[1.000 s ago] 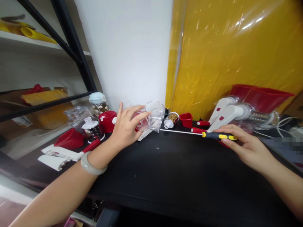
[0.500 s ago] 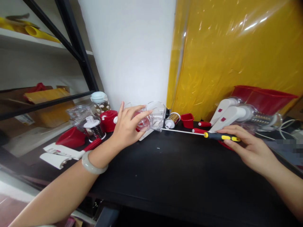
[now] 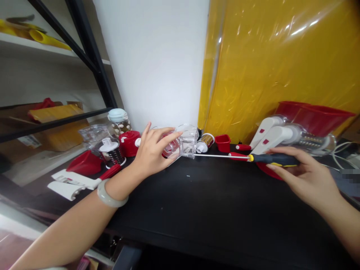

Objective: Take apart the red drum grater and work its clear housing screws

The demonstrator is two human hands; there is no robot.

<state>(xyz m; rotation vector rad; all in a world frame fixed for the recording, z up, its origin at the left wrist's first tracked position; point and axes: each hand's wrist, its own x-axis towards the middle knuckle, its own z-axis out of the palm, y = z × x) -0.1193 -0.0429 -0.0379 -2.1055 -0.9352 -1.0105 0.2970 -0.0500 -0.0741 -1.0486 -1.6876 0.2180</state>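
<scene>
My left hand (image 3: 154,149) is closed around a clear plastic housing (image 3: 189,139) lying on its side on the black tabletop (image 3: 202,202). Part of the housing and a red piece inside it are hidden behind my fingers. My right hand (image 3: 306,174) grips the black and yellow handle of a long screwdriver (image 3: 272,159). Its metal shaft points left, and the tip meets the near right edge of the clear housing; whether it is inside cannot be made out. Right of the housing are a drum grater (image 3: 206,143) and a small red cup (image 3: 222,143).
Two assembled rotary graters with red hoppers (image 3: 317,116) stand at right. On the left are a red base (image 3: 129,143), a black drum grater (image 3: 111,153), a red pusher (image 3: 84,163), white handle parts (image 3: 70,182) and a blue-lidded bottle (image 3: 119,120). Shelving (image 3: 92,63) rises beyond.
My right hand and the screwdriver have moved to the right. The clear housing has shifted and tilted slightly, its top sitting lower. My left hand keeps its hold.
</scene>
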